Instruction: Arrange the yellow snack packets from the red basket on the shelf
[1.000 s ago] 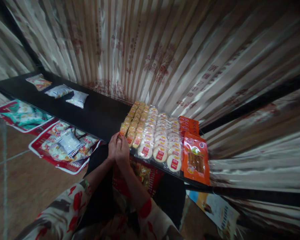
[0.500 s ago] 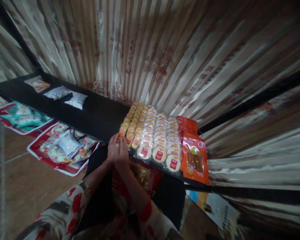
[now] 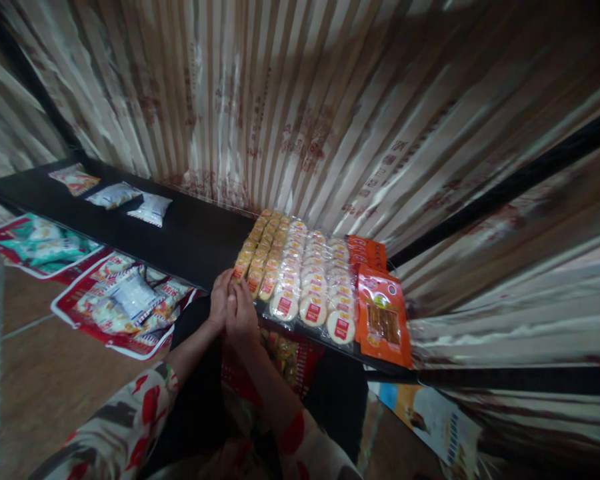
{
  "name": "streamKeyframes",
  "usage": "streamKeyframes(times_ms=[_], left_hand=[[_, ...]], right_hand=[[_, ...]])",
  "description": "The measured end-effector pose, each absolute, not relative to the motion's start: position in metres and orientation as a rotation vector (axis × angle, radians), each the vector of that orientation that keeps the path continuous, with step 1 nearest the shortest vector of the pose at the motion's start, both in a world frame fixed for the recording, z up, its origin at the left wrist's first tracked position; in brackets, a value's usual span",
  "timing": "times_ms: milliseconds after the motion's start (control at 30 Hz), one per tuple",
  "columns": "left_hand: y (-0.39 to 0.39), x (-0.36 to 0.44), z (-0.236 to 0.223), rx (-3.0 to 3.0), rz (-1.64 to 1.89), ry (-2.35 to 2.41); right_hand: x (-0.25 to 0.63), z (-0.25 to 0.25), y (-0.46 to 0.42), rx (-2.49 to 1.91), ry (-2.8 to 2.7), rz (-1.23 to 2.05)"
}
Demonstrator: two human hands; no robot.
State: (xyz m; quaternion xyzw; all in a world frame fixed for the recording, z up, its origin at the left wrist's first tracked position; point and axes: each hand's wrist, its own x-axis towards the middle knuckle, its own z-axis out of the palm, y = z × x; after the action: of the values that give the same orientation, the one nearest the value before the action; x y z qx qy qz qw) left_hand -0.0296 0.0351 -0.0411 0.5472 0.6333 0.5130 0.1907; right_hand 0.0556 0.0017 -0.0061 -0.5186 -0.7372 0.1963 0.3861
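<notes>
My left hand and my right hand are pressed together at the front edge of a black shelf. Their fingers are curled and closed against the near end of a row of small yellow snack packs. What they pinch is hidden between them. Right of that row lie rows of round white cakes in clear wrap with red labels. Orange pouches lie further right.
Three small packets lie at the shelf's far left. Red and white snack bags and a green one sit lower left. A red basket of goods is below the shelf. Striped curtain hangs behind.
The view has shifted slightly, so the shelf appears a little lower and to the left. My hands stay joined at the near end of the yellow row.
</notes>
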Motion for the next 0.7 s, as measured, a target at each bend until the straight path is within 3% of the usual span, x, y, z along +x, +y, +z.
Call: streamKeyframes(times_ms=[233,700], left_hand=[[0.038,-0.026,-0.038,1.580,1.448,1.856],[0.050,-0.026,-0.034,1.482,1.539,1.944]], right_hand=[[0.067,0.010,0.022,-1.286,-2.161,0.175],[0.077,0.009,0.061,-1.243,-2.439,0.152]])
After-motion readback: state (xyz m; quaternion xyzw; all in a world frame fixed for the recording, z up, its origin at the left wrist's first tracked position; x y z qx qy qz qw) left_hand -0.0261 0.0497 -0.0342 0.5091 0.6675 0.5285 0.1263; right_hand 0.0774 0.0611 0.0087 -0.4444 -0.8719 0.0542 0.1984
